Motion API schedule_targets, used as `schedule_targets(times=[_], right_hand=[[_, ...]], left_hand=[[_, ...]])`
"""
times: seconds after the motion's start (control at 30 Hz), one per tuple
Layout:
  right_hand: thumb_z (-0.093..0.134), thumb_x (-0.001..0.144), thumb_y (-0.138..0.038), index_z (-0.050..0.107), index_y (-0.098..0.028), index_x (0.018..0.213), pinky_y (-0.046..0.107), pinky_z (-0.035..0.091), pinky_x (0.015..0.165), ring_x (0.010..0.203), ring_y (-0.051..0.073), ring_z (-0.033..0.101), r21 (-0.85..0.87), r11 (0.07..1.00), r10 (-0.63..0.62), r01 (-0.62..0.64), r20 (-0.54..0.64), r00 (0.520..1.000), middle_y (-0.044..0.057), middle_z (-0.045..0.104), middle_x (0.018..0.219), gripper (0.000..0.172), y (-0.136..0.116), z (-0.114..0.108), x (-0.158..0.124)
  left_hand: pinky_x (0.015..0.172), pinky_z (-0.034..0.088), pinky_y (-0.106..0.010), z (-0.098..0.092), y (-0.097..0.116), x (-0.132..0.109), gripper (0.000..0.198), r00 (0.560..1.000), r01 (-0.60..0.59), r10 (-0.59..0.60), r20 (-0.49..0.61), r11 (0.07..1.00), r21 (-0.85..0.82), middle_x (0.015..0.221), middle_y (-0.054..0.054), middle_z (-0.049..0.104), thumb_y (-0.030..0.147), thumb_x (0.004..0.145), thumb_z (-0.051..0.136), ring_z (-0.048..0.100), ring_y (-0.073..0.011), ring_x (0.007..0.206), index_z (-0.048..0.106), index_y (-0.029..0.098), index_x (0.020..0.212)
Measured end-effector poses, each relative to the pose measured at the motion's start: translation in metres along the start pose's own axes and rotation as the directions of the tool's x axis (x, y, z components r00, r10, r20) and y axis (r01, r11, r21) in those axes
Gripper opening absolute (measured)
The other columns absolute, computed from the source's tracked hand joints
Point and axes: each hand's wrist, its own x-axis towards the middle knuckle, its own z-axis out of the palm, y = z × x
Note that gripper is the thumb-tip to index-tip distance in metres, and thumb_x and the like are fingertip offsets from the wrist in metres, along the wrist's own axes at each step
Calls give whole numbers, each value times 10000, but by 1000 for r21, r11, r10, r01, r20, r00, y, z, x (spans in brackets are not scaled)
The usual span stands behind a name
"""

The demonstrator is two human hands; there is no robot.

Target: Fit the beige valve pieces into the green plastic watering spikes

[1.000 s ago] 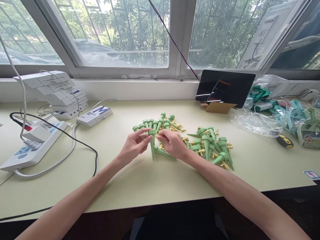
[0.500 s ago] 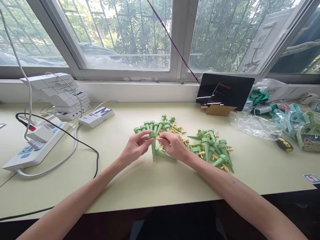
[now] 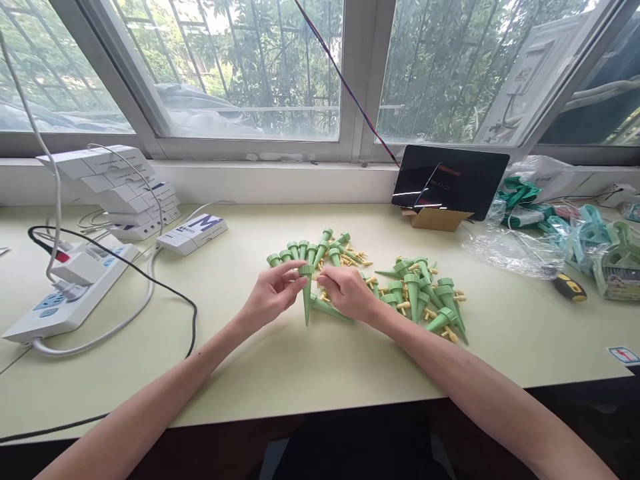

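Note:
My left hand [image 3: 270, 295] pinches a green plant watering spike [image 3: 307, 297] by its ridged cap, with the pointed end hanging down. Close by on the right, my right hand [image 3: 349, 291] is closed in a pinch beside that cap; its fingers hide whatever they hold. Under and behind my right hand lies another green spike [image 3: 327, 308] on the table. Beyond my hands a row of green spikes [image 3: 303, 249] fans out, with small yellow valve pieces [image 3: 354, 255] at its right. A looser pile of green spikes [image 3: 413, 293] with yellow pieces lies to the right.
A white power strip [image 3: 70, 293] with cables stands at the left, near stacked white boxes [image 3: 125, 187] and a single box [image 3: 194, 233]. At the back right a tablet [image 3: 465, 180] leans on a cardboard stand. Plastic wrap [image 3: 520, 250] and a yellow-black tool [image 3: 570, 288] lie farther right.
Almost nothing differs. Both hands keep their place at the cap of the spike, and the view has shifted very slightly.

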Motion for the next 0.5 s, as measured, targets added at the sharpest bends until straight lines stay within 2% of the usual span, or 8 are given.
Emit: schedule_targets(times=[0.13,0.37,0.5], right_hand=[[436,981,-258,431,-210,676,243,314,545,536,117,387,14,1000,-5,5,-2,1000,-28,460,581,309,-1,-1,0],[496,967,-240,517,-202,756,243,367,589,600,132,486,29,997,-72,74,-65,995,5,570,668,216,-2,0,1],[462,980,-254,507,-203,752,247,363,589,596,136,473,12,998,-64,65,-46,997,4,553,656,238,0,0,0]], left_hand=[[378,293,-202,0,-1,0,354,1000,0,0,3,1000,-8,584,41,499,409,847,688,368,-62,420,642,213,1138],[380,290,-199,1,3,0,358,1000,25,-25,-6,999,-46,566,51,479,403,829,708,359,-58,417,648,204,1121],[384,294,-197,1,2,0,348,1000,14,-14,0,999,-41,560,56,463,397,844,695,364,-61,424,642,205,1129]])
